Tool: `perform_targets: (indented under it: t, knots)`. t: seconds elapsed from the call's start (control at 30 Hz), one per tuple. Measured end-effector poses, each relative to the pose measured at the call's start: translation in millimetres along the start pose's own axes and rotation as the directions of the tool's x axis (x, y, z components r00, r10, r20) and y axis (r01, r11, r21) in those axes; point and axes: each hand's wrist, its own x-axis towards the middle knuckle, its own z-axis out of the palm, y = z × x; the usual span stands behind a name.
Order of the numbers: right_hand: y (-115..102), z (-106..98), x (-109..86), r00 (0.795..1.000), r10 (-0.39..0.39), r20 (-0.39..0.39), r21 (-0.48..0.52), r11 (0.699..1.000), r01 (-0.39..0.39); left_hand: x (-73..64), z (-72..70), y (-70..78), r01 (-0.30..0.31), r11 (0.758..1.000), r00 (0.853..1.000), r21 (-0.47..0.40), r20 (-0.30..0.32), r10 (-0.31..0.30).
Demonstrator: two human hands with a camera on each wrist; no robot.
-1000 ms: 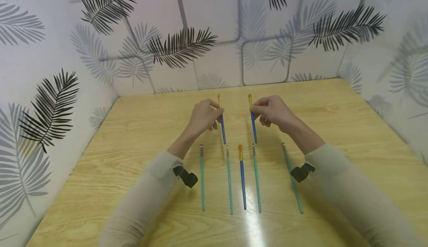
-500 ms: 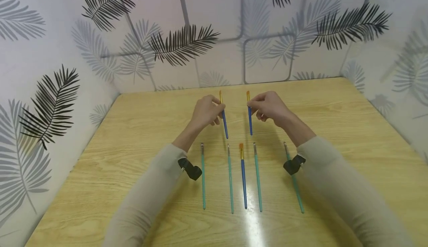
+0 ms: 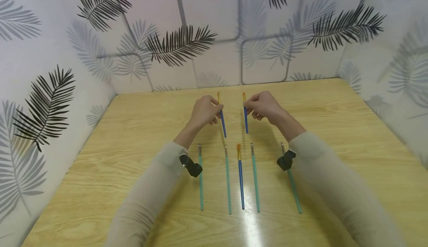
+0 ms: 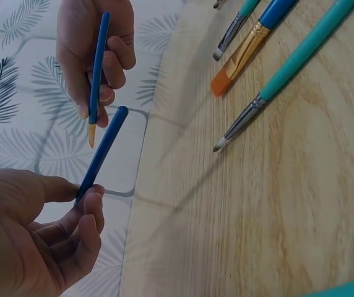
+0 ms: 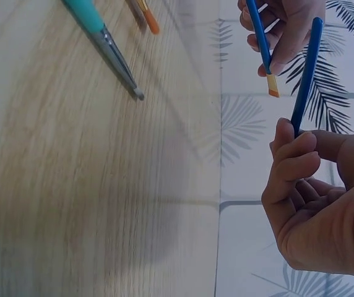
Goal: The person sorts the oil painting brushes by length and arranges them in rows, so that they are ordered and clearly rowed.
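My left hand (image 3: 204,111) pinches a blue paintbrush (image 3: 223,123) between thumb and fingers, its orange bristles pointing up and away. Opposite it, my right hand (image 3: 265,107) pinches a second blue paintbrush (image 3: 246,121) the same way. Both brushes are raised off the table, a small gap apart. In the left wrist view the left hand's brush handle (image 4: 106,145) slants upward. The right wrist view shows the right hand's handle (image 5: 307,74), while the bristles of that brush are hidden. Nearer me, a third blue paintbrush (image 3: 241,184) lies on the table.
Several teal paintbrushes lie on the wooden table (image 3: 127,128): one (image 3: 201,187) under the left wrist, two (image 3: 228,184) (image 3: 255,182) flanking the blue one, and a slanted one (image 3: 294,191) partly behind the right wrist camera (image 3: 286,160). A patterned wall (image 3: 214,65) stands behind.
My right hand has moved left with its brush, so the two held brushes are closer together. The left hand stays nearly in place. The brushes on the table have not moved.
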Motion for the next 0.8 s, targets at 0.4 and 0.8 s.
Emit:
perform_targets:
  t: [0.4, 0.8]
  knots:
    - [6.8, 7.4, 21.4, 0.999, 0.027, -0.024, -0.058, 0.998, -0.029, 14.8, 3.6, -11.3, 0.063, 0.997, 0.998, 0.037, -0.024, -0.062]
    - [16.8, 12.8, 38.1, 0.997, 0.045, -0.055, -0.143, 0.988, -0.053, 29.2, 10.2, -16.6, 0.056, 0.995, 0.998, 0.080, -0.024, -0.054]
